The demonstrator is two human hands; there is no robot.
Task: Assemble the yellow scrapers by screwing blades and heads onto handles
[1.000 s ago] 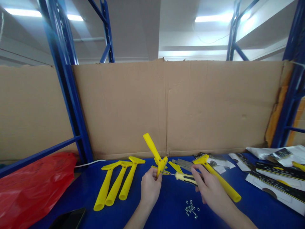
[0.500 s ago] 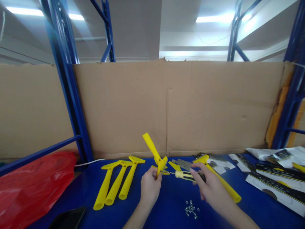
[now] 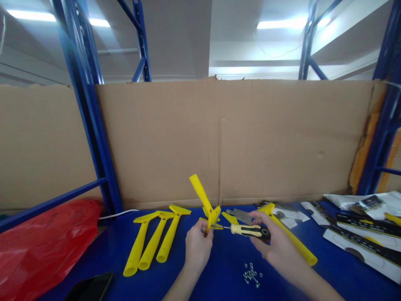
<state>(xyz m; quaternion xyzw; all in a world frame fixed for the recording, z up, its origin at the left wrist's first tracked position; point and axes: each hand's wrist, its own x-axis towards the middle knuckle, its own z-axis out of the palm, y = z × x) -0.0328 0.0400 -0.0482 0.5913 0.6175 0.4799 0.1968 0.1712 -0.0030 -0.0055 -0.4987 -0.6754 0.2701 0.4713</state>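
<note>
A yellow scraper (image 3: 200, 190) is gripped by its head in my left hand (image 3: 199, 246), its tubular handle tilted up toward the cardboard. My right hand (image 3: 269, 240) holds a screwdriver (image 3: 247, 230) with a cream and black handle, lying nearly level. The shaft points left and its tip meets the scraper head; the exact contact point is too small to make out. Below the screwdriver, a loose cluster of small screws and nuts (image 3: 251, 274) lies on the blue table (image 3: 225, 267). Behind the screwdriver are a yellow plastic piece (image 3: 230, 218) and grey metal blades (image 3: 240, 215).
Several yellow scraper handles (image 3: 167, 240) lie to the left, and another yellow handle (image 3: 296, 240) rests behind my right hand. Black-and-white packaging cards (image 3: 363, 251) cover the right side. A red plastic bag (image 3: 53, 246) and a dark phone (image 3: 90, 287) sit at the left. Cardboard (image 3: 163, 142) stands behind.
The fingers of my right hand have shifted on the screwdriver handle, uncovering more of its black end. My left hand and the scraper have barely moved.
</note>
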